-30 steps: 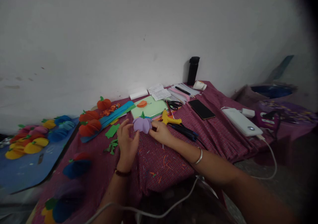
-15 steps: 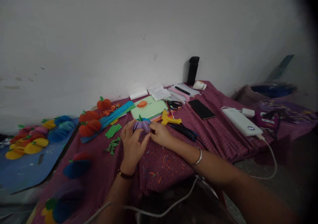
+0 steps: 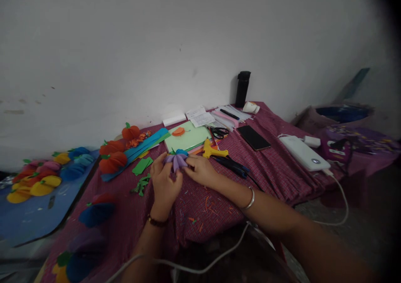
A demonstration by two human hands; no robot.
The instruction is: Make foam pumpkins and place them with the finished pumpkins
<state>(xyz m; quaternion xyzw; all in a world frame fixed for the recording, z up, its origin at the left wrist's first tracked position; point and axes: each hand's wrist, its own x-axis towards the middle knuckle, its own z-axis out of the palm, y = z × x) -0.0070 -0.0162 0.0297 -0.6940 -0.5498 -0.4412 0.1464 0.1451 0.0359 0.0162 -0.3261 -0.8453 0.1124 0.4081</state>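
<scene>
The purple folded-paper pumpkin with a green leafy top [image 3: 176,161] is located between both hands, at the middle of the magenta checked tablecloth [image 3: 216,212]; contact with the cloth cannot be determined. The left hand [image 3: 164,183], wearing a dark beaded bracelet [image 3: 156,222], grips its left side, thumb at the front. The right hand [image 3: 200,170], wearing a silver bangle [image 3: 252,197], pinches its right edge. Flat green paper pieces [image 3: 142,166] lie near the left hand; a yellow T-shaped plastic tool [image 3: 214,151] lies just beyond the right. Three orange paper pumpkins [image 3: 113,162] stand farther left.
</scene>
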